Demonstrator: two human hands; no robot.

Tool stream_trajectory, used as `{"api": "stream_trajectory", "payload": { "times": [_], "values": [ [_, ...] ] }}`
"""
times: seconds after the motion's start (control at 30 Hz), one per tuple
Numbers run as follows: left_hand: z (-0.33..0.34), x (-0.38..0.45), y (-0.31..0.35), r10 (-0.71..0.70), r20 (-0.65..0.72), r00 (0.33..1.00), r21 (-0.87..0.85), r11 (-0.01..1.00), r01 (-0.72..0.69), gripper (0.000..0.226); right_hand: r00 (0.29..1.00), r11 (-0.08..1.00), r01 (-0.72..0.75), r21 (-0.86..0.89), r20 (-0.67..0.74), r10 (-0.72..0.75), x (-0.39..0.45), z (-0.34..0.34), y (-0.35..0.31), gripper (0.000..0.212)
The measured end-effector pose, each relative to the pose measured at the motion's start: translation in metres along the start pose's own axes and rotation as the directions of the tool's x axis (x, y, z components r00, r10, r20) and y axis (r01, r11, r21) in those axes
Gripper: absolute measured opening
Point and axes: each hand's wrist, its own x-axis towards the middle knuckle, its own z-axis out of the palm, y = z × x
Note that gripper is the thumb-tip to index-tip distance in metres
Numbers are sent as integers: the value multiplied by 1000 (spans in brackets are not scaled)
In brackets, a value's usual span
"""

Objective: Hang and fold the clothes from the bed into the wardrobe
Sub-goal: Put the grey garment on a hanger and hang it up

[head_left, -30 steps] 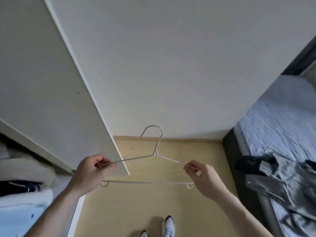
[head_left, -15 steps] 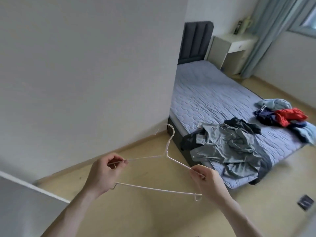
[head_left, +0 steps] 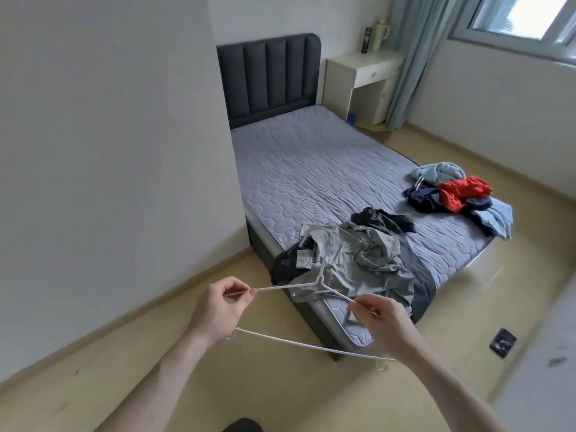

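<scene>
A thin white wire hanger [head_left: 307, 346] is held level in front of me, its hook pointing toward the bed. My left hand [head_left: 218, 307] pinches its left shoulder and my right hand [head_left: 381, 322] pinches its right shoulder. Just beyond the hanger, a crumpled grey garment [head_left: 358, 263] lies on the near corner of the bed [head_left: 311, 169] with dark clothes [head_left: 381, 221] beside it. A second pile of light blue, navy and red clothes [head_left: 452, 194] sits at the bed's right edge. The wardrobe is out of view.
A white wall [head_left: 109, 151] runs along the left up to the dark headboard [head_left: 269, 76]. A cream bedside table [head_left: 364, 85] and a curtain [head_left: 408, 57] stand at the back. A small dark object [head_left: 502, 342] lies on the wooden floor at right.
My view has swung right, from the wardrobe door and wall to the bed. Both hands kept hold of the hanger and carried it toward the grey garment.
</scene>
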Motion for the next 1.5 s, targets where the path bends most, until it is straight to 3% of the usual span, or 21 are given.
{"api": "stream_trajectory", "payload": {
  "times": [0.13, 0.27, 0.43, 0.7, 0.9, 1.17, 1.3, 1.5],
  "values": [
    [51, 44, 11, 48, -7, 999, 69, 996, -48, 5, 998, 999, -30, 35, -55, 32, 26, -34, 36, 21],
    [96, 96, 15, 34, -62, 998, 122, 992, -26, 18, 990, 998, -44, 34, -130, 48, 57, -66, 66, 26],
    [164, 169, 12, -102, 91, 991, 173, 981, 85, 19, 972, 991, -118, 56, -197, 127, 116, -99, 107, 24],
    [296, 282, 4, -349, 355, 867, 333, 914, 232, 15, 945, 968, -250, 17, -213, 247, 236, -145, 166, 23],
    [377, 328, -12, -498, 423, 757, 482, 831, 277, 14, 906, 926, -369, 77, -193, 377, 295, -154, 220, 25],
    [464, 370, -52, -580, 435, 689, 523, 786, 331, 11, 856, 865, -495, 87, -124, 502, 374, -132, 312, 30],
    [514, 378, -76, -573, 501, 649, 585, 776, 234, 13, 854, 858, -507, 84, -88, 513, 417, -118, 358, 35],
    [632, 432, -68, -408, 572, 711, 572, 820, 10, 34, 816, 822, -560, 106, -99, 569, 473, -113, 433, 42]
  ]
}}
